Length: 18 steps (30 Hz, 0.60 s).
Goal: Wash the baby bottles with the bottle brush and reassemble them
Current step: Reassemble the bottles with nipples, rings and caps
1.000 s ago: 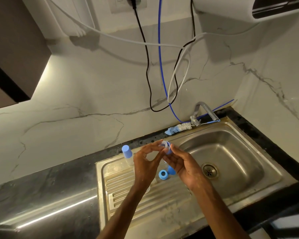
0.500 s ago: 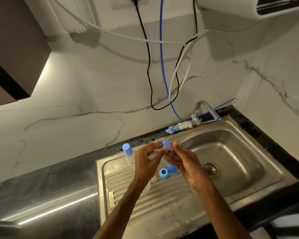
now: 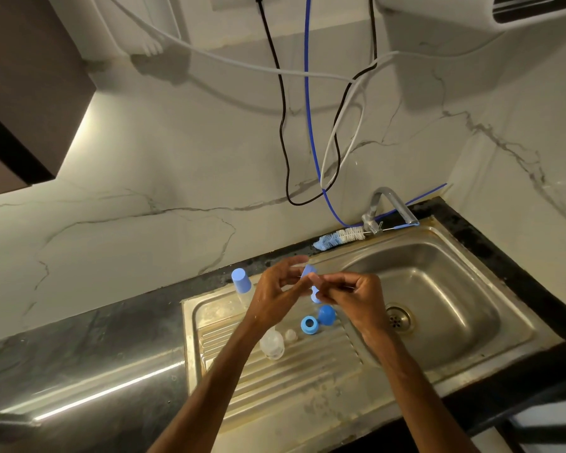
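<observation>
The left hand (image 3: 280, 291) and right hand (image 3: 355, 297) are both pinching 1 blue part (image 3: 307, 271) with curled fingertips. The clear bottle (image 3: 272, 344) is sitting on the drainboard (image 3: 275, 390), under the left wrist and nearer that hand.

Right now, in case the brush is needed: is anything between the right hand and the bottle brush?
Nothing visible: only open sink separates the right hand from the bottle brush by the tap. It and the left hand pinch a small blue part.
</observation>
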Each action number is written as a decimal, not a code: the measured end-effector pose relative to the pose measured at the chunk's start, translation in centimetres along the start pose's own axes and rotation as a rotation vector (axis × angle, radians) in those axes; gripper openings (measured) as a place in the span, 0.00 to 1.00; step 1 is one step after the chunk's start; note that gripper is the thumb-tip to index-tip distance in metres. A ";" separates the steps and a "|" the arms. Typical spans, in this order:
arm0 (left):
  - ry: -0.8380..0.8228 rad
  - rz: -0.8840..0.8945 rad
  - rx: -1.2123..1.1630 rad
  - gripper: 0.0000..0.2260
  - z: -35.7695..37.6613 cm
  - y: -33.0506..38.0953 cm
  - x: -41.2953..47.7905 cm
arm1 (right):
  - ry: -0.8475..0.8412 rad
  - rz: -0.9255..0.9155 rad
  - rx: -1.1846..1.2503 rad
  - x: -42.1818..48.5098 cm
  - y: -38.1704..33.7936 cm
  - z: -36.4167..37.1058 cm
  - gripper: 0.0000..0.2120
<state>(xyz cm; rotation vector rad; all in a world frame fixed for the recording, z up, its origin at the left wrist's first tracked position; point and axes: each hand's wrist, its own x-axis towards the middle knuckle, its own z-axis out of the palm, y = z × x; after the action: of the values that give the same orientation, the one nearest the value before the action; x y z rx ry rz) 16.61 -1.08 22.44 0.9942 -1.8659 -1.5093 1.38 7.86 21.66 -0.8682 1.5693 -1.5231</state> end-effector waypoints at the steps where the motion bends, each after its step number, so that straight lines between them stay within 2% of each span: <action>1: -0.008 0.024 0.036 0.17 -0.1 0.1 0.1 | 0.001 -0.001 -0.012 0.1 0.1 -0.2 0.08; 3: -0.027 0.033 0.019 0.14 -0.3 0.7 0.2 | -0.007 -0.011 -0.032 0.2 -0.2 -0.6 0.07; 6: -0.140 0.026 -0.074 0.08 -0.5 1.5 0.1 | -0.060 -0.022 -0.060 0.7 -1.1 -1.9 0.07; 10: -0.200 0.002 -0.094 0.08 -0.9 2.2 0.1 | -0.125 0.054 0.011 1.3 -1.1 -2.7 0.09; 16: 0.024 -0.030 -0.143 0.09 -0.1 0.8 -0.2 | 0.041 -0.115 -0.126 -0.4 0.5 0.2 0.06; 18: 0.054 -0.035 -0.158 0.09 0.4 0.6 -0.4 | 0.091 -0.153 -0.157 -0.9 1.1 0.6 0.07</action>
<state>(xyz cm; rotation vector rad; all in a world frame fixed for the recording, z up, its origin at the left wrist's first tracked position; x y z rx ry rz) 16.39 -0.44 22.91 0.9881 -1.6719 -1.6072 2.35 8.41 20.66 -1.0409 1.7407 -1.5808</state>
